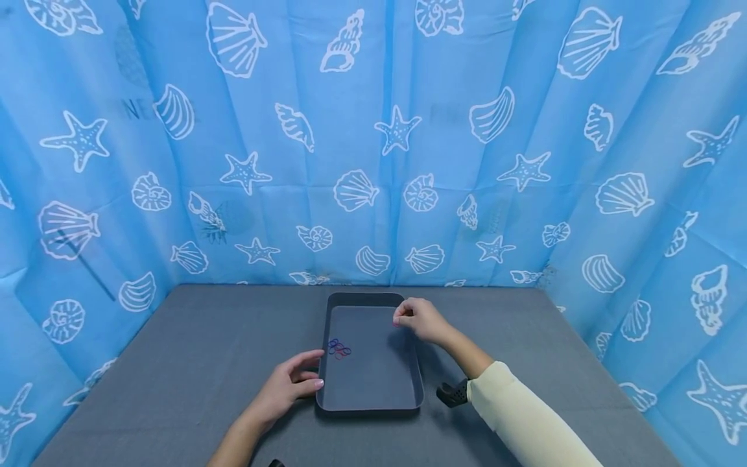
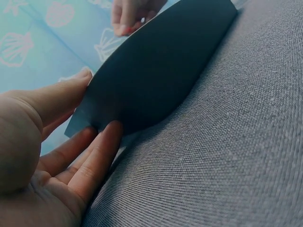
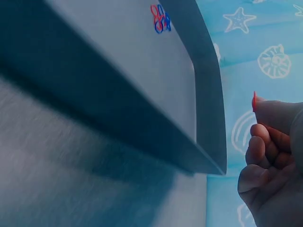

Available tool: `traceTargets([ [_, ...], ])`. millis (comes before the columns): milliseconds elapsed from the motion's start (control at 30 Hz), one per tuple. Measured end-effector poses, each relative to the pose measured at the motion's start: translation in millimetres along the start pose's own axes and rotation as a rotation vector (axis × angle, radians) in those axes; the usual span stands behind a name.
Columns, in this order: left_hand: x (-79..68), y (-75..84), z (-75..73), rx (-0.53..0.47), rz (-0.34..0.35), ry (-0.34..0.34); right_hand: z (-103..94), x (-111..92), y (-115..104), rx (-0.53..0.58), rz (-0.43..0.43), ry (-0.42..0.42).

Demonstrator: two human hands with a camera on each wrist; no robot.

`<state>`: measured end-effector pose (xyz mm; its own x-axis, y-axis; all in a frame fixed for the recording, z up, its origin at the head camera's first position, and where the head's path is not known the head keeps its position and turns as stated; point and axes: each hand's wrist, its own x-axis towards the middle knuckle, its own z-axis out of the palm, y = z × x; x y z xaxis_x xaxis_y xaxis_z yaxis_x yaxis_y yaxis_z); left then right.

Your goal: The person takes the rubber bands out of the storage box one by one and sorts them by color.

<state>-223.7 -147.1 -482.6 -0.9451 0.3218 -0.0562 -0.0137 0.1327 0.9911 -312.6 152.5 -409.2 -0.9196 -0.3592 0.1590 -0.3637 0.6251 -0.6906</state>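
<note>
A dark grey rectangular tray [image 1: 373, 405] stands on the table with several small red and blue rubber bands [image 1: 338, 349] in a loose cluster near its left wall. Against the outside of that wall rests my left hand [image 1: 286, 386]. In the left wrist view its thumb [image 2: 61, 97] touches near the rim, and fairly straight fingers [image 2: 92, 165] touch lower on the wall. Over the tray's far right side, my right hand [image 1: 425, 319] pinches a small red rubber band [image 3: 254, 101]. A bit of the band sticks out past the thumb tip; the rest is hidden.
Grey cloth covers the table [image 1: 233, 337]. A blue curtain [image 1: 362, 155] with white shells and starfish hangs behind and along both sides. A black wrist device [image 1: 452, 394] sits under my right sleeve, close to the tray's right side.
</note>
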Motion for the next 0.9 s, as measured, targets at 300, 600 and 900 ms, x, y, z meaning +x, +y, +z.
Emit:
traceTargets([
  [300,0.0,-1.9,-1.1,-0.019,-0.003,-0.005,-8.8,-17.1,22.5,0.027,0.060,0.119],
  [600,-1.7,-1.4,1.2,-0.022,0.001,-0.016,-14.8,-25.4,52.8,-0.018,0.060,0.190],
  [900,-1.5,0.1,-0.4,-0.017,0.009,-0.021,-11.5,-16.9,72.3,-0.049,0.142,0.223],
])
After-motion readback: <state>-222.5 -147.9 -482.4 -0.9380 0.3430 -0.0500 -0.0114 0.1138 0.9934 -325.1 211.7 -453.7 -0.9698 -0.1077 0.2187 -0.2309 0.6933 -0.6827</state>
